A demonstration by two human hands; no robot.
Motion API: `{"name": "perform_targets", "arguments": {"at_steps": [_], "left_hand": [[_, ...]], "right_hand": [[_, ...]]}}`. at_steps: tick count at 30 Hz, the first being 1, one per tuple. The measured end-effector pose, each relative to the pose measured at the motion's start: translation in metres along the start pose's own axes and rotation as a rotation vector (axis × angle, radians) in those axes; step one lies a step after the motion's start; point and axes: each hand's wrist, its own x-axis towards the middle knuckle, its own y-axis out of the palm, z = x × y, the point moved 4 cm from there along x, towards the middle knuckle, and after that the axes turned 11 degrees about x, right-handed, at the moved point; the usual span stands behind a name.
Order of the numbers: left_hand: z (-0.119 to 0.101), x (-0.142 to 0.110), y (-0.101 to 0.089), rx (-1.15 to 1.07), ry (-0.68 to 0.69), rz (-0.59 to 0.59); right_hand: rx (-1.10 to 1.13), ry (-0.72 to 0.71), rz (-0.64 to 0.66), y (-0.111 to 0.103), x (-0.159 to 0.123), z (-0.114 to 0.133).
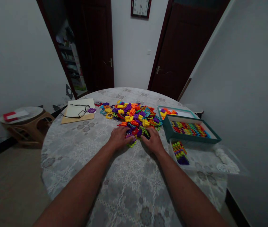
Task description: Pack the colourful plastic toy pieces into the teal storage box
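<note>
A heap of colourful plastic gear-shaped toy pieces (134, 113) lies at the middle of the table, in purple, yellow, orange, red, blue and green. At its near edge, my left hand (120, 137) curls thumb and fingers around a purple gear piece (128, 135). My right hand (153, 140) is closed around a green gear piece (144, 130), its fingertips partly hidden among the pieces. Between the hands, a dark purple piece (139, 133) and some red ones show. Both forearms rest low over the tablecloth.
A teal box (169, 132) on the right holds rows of linked pieces, with its lid (190, 114) behind. In front, a clear plastic tray (202, 168) contains more pieces and a white bundle (226, 160). Glasses (81, 113) lie on papers (77, 119) at left.
</note>
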Motion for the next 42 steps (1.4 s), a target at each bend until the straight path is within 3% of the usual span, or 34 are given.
{"name": "perform_targets", "arguments": {"at_steps": [7, 13, 18, 22, 25, 32, 42], "left_hand": [[-0.019, -0.016, 0.000, -0.194, 0.100, 0.017], [-0.028, -0.042, -0.006, -0.177, 0.147, 0.008], [-0.022, -0.055, -0.018, -0.204, 0.248, -0.035], [-0.012, -0.057, -0.020, -0.182, 0.233, -0.003], [-0.011, -0.058, -0.019, -0.156, 0.233, 0.005], [-0.013, -0.057, -0.021, -0.146, 0.213, -0.022], [-0.014, -0.053, -0.025, -0.207, 0.097, -0.054]], "right_hand": [[0.162, -0.018, 0.061, -0.005, -0.027, 0.024], [0.231, -0.057, 0.186, -0.018, -0.054, 0.042], [0.259, -0.102, 0.191, -0.017, -0.080, 0.051], [0.315, -0.119, 0.190, -0.007, -0.089, 0.056], [0.410, -0.057, 0.138, -0.009, -0.086, 0.055], [0.546, 0.261, 0.056, -0.025, -0.078, 0.038], [0.585, 0.280, 0.004, -0.024, -0.076, 0.034]]}}
